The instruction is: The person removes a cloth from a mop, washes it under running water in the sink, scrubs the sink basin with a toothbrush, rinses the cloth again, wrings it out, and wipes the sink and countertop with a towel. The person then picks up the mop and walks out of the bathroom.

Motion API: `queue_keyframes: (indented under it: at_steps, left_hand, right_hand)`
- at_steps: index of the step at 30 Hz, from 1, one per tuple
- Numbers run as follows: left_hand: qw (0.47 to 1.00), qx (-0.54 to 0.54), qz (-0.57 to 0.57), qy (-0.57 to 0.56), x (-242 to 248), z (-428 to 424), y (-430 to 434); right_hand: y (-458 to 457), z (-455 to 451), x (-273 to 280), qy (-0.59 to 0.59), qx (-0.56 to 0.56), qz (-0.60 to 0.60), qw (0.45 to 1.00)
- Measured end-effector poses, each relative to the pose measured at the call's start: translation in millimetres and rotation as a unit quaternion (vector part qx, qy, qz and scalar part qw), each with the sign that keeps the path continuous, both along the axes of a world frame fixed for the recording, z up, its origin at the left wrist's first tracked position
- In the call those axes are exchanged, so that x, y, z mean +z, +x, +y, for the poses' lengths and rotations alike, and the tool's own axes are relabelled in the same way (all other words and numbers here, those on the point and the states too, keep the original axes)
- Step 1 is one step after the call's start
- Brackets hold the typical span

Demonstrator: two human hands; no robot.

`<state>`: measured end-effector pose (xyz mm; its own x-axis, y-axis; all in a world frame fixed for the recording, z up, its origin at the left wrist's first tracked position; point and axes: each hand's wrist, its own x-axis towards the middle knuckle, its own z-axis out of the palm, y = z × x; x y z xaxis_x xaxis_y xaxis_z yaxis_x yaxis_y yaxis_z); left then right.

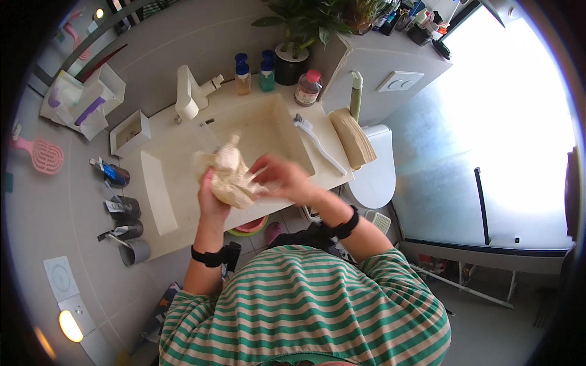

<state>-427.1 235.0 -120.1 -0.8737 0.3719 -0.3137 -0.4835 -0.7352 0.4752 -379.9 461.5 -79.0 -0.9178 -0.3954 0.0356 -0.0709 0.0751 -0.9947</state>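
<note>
My left hand (213, 196) grips a crumpled cream-coloured cloth or soft paper (231, 183) over the front part of the cream sink basin (252, 128). Blurred by motion, my right hand (286, 178) is at the right edge of this material, its fingers partly curled; whether they pinch it cannot be told. The faucet (187, 98) stands behind the basin. On the counter right of the basin lies a white-handled brush (320, 146), beside a stack of brown paper towels (351, 137).
Pump bottles (242, 78), a red-capped bottle (308, 89) and a potted plant (293, 59) stand along the back of the counter. Cups (135, 252) are mounted on the left wall. A toilet (375, 169) stands right of the counter, near a frosted glass panel (448, 183).
</note>
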Motion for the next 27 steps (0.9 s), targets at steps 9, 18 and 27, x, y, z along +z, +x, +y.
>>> queue_keyframes:
  at_steps: [9,18,27]
  left_hand:
    - [0.901,0.226,0.162,-0.333,-10.3,35.9,14.7]
    - [0.466,-0.001,0.601,-0.649,-50.9,257.2,77.7]
    - [0.362,-0.099,0.49,-0.787,-95.0,304.1,-14.8]
  right_hand:
    - [-11.2,132.6,-113.7,0.542,-0.267,0.088,0.792]
    - [-15.0,181.2,28.8,0.305,-0.208,0.17,0.914]
    - [-8.2,189.6,66.8,0.31,-0.193,0.122,0.923]
